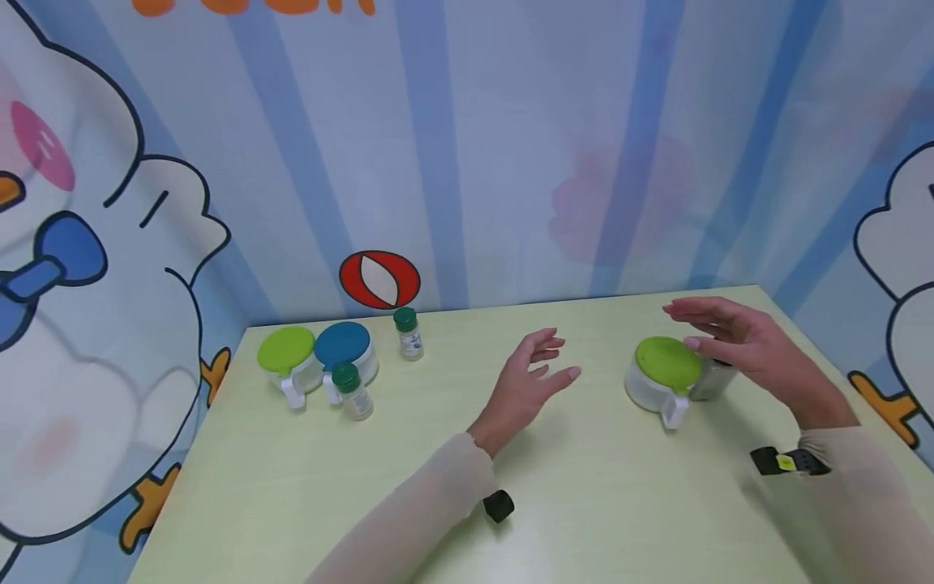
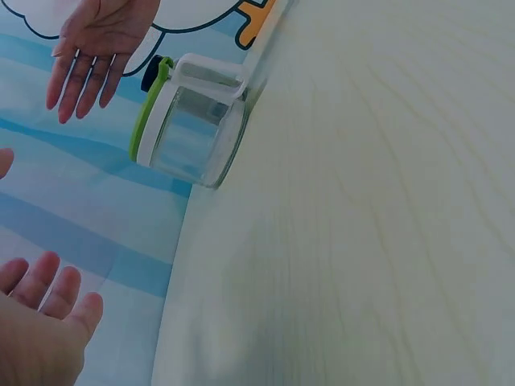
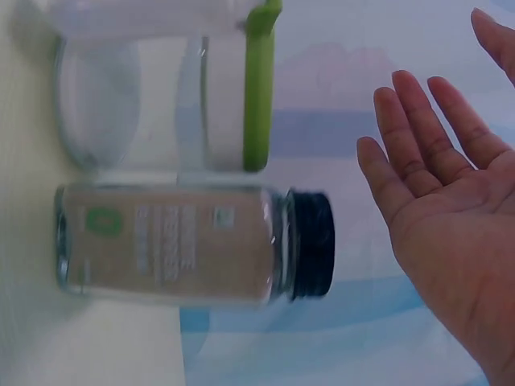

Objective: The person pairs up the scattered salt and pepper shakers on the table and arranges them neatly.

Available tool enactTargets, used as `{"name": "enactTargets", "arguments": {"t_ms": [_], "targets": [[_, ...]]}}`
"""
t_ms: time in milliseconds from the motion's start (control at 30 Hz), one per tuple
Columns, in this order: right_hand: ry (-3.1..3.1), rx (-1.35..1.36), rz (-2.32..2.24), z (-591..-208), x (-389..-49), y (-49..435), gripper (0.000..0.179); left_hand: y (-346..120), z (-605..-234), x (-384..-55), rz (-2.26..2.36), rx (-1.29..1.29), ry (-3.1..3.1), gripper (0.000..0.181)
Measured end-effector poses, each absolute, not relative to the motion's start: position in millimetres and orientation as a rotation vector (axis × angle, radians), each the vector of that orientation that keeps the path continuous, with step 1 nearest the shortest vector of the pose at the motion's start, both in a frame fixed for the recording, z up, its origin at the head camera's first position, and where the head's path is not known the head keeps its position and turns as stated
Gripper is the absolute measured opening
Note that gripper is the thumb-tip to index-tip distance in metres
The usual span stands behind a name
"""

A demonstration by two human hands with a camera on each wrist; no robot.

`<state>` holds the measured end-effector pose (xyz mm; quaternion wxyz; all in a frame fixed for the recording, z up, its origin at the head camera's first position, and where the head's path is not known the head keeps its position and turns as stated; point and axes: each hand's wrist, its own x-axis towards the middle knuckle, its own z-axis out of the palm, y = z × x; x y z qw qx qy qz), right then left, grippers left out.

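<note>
My right hand (image 1: 730, 337) hovers with loosely extended fingers over a black-capped spice bottle (image 3: 173, 241), holding nothing. The bottle has a printed label and stands close beside a clear jar with a green lid (image 1: 667, 363) and white handle; in the head view the hand partly hides the bottle. Over the middle of the table my left hand (image 1: 521, 385) is raised, its fingers relaxed and nothing in them. In the left wrist view, the green-lidded jar (image 2: 193, 133) shows clear glass that looks vacant inside.
At the back left stand a second green-lidded jar (image 1: 286, 350), a blue-lidded jar (image 1: 341, 344) and two small green-capped bottles, one (image 1: 353, 393) in front of the blue-lidded jar, the other (image 1: 409, 334) farther back. A printed curtain (image 1: 496, 162) rises behind the pale table (image 1: 292, 503).
</note>
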<state>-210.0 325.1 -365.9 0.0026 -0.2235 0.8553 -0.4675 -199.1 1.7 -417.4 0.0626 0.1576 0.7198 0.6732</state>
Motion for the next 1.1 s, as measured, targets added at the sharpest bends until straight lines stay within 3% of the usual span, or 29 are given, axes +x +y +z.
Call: {"name": "enactTargets", "arguments": {"t_ms": [1100], "targets": [[2.32,-0.968,-1.54,-364,-217,236,0.052,-119,-424,-200,1.9,0.569,2.196,0.066]]}}
